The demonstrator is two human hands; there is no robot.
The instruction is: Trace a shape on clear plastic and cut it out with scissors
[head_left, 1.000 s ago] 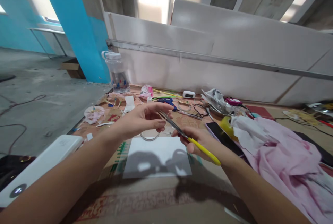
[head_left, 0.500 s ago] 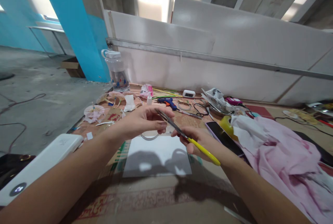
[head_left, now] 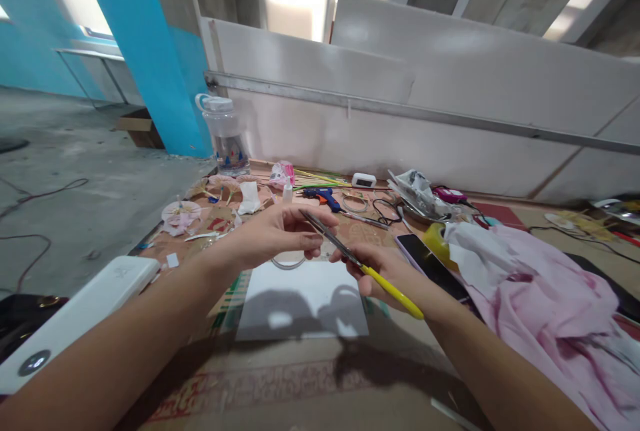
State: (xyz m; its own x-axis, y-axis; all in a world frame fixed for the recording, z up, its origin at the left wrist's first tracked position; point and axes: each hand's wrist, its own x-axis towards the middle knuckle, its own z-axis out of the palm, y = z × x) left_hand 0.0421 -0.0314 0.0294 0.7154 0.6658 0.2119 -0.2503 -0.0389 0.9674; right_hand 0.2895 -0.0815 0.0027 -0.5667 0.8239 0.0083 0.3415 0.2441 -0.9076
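Right hand clamps the yellow-handled scissors, blades nearly together at the left hand, whose fingers pinch something tiny. Next: a careful snip.

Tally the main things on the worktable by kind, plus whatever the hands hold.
Scissors, yellow-handled, held in the right hand, tips at the left hand: 1
Water bottle: 1
Blue glue gun: 1
Phone: 1
White sheet: 1
Pink cloth: 1
White power bank: 1
Total: 7
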